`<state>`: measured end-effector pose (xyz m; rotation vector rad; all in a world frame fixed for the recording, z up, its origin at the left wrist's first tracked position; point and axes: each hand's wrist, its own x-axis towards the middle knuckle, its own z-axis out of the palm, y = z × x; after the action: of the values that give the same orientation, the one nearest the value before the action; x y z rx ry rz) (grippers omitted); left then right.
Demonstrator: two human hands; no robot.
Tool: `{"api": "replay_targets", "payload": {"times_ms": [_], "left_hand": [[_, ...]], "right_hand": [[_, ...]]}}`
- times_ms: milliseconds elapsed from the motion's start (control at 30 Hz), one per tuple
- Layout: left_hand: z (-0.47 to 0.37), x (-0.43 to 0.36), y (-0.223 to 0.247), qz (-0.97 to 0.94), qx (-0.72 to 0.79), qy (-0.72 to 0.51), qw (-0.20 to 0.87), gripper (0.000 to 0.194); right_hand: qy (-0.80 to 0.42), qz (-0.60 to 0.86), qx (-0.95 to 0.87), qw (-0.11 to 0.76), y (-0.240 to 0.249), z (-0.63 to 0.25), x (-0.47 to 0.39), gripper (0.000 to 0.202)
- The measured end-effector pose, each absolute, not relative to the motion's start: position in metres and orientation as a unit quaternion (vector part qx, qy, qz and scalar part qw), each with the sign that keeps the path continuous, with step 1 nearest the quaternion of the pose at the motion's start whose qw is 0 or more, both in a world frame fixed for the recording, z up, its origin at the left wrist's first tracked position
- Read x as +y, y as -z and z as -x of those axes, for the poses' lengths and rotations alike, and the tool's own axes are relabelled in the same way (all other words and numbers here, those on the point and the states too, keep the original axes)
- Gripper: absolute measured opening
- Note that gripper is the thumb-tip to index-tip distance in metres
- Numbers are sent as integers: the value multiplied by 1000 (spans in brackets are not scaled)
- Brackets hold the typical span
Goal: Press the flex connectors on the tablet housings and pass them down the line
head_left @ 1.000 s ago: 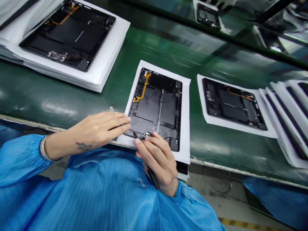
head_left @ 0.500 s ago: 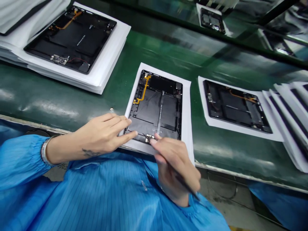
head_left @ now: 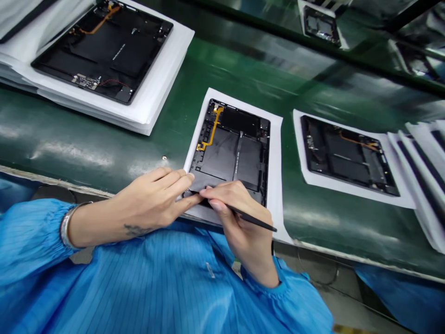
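Note:
An opened tablet housing point(head_left: 225, 160), with a black inside and an orange flex cable point(head_left: 213, 130), lies on a white foam sheet point(head_left: 276, 153) before me. My left hand point(head_left: 156, 199) rests at its lower left corner, fingers stretched out, thumb and fingertips on the near edge. In my right hand point(head_left: 239, 218) is a thin black spudger point(head_left: 255, 220), its tapered end sticking out to the right. The fingertips of that hand meet the near edge beside my left thumb. The spudger's working end and the small circuit board at that edge are covered by my fingers.
A stack of foam sheets point(head_left: 167, 74) at the left carries another opened tablet point(head_left: 104, 51). To the right, a third tablet point(head_left: 351, 155) lies on foam beside more layered sheets point(head_left: 417, 176). A tiny round part point(head_left: 164, 157) sits on the green bench point(head_left: 79, 134).
My right hand has shifted left along the near edge, up to my left thumb, and turned so the spudger lies flatter. It now covers the small circuit board. My left hand stays nearly put.

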<state>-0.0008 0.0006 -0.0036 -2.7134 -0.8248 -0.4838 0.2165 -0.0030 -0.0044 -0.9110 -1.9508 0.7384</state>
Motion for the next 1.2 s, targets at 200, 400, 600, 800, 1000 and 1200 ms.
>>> {"api": "replay_targets", "payload": {"times_ms": [200, 400, 600, 800, 1000, 1200], "left_hand": [[11, 4, 8, 938, -263, 197, 113, 29], [25, 7, 13, 943, -266, 199, 40, 35], [18, 8, 11, 942, -254, 206, 75, 32], [3, 16, -1, 939, -247, 207, 118, 33], [-13, 18, 0, 949, -210, 207, 108, 28], [-14, 15, 5, 945, -219, 215, 116, 26]], "right_hand": [[-293, 343, -803, 390, 2, -217, -1, 20], [-286, 331, -806, 399, 3, -221, 0, 18], [-256, 394, -795, 383, -5, -247, -12, 19], [-238, 409, -784, 401, -3, -250, -16, 19], [-194, 390, -834, 339, -5, -249, -21, 15], [-124, 364, -884, 265, -10, -249, -28, 16]]}}
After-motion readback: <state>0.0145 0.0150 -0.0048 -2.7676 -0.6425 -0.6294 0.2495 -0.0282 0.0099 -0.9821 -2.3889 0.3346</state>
